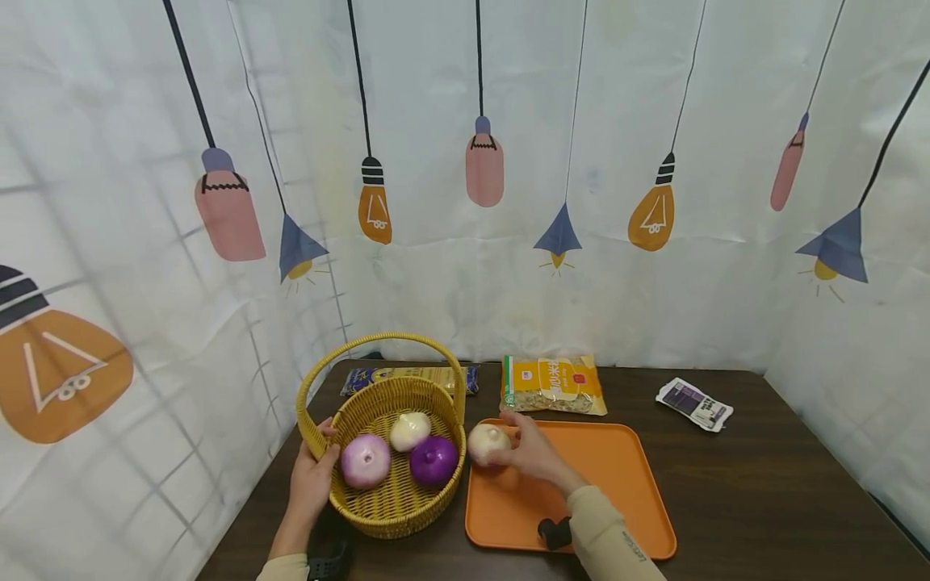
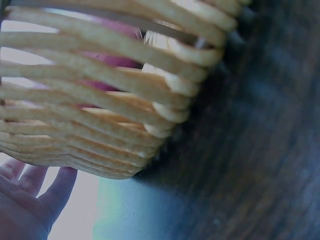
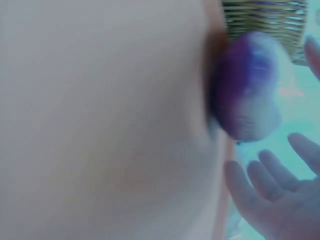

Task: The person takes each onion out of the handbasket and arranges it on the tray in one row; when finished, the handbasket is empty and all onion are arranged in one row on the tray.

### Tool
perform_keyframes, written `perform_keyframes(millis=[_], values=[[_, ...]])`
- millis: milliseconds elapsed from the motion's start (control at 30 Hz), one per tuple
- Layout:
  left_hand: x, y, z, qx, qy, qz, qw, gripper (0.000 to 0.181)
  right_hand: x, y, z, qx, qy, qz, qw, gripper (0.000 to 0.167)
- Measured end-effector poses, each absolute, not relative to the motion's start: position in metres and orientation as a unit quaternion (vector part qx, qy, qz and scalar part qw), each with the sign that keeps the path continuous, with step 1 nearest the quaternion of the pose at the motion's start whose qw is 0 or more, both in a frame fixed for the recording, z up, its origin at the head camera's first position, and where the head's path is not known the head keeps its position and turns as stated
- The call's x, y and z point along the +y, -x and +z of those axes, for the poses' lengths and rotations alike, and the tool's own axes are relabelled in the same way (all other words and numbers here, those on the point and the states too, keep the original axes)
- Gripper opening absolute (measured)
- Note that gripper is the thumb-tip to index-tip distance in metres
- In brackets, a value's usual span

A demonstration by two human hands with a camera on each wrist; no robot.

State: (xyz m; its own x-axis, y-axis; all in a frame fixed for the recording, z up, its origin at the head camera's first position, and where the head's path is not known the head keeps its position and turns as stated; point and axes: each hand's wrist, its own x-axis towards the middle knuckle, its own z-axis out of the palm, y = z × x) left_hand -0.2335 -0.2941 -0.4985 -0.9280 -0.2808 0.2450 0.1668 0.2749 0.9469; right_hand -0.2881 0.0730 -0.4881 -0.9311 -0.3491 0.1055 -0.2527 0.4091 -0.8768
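Note:
A yellow wicker basket [image 1: 392, 528] with a tall arched handle holds a pale purple onion [image 1: 366, 461], a white onion [image 1: 410, 431] and a deep purple onion [image 1: 433, 461]. My left hand [image 1: 311, 476] touches the basket's left side near the handle's base; the left wrist view shows its fingers [image 2: 59, 192] extended against the outer weave. Another pale onion [image 1: 488, 445] rests at the orange tray's [image 1: 647, 516] far left corner. Around this onion's right side is my right hand [image 1: 538, 453], and in the right wrist view its spread fingers [image 3: 245, 192] stand apart from the blurred onion [image 3: 250, 85].
Behind the tray lies a yellow-orange bag of grain [image 1: 554, 386]. A long blue and yellow packet [image 1: 436, 377] is partly hidden behind the basket. On the right of the dark table [image 1: 763, 484] lies a small purple and white pouch [image 1: 695, 404]. A printed curtain [image 1: 436, 307] encloses the back and sides.

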Motion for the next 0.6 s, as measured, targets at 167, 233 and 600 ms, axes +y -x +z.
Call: perform_keyframes(millis=[167,233,600], values=[[-0.293,0.233,-0.498,-0.774,-0.043,-0.603,0.187,0.027,0.073,0.279,-0.471,0.82,0.165,-0.548,-0.019,0.055],[-0.293,0.233,-0.497,-0.774,-0.045,-0.603,0.186,0.027,0.069,0.274,-0.464,0.812,0.169,-0.557,-0.037,0.05],[-0.291,0.234,-0.497,-0.772,-0.047,-0.605,0.19,0.027,0.024,0.243,-0.445,0.778,0.265,-0.569,-0.03,0.042]])
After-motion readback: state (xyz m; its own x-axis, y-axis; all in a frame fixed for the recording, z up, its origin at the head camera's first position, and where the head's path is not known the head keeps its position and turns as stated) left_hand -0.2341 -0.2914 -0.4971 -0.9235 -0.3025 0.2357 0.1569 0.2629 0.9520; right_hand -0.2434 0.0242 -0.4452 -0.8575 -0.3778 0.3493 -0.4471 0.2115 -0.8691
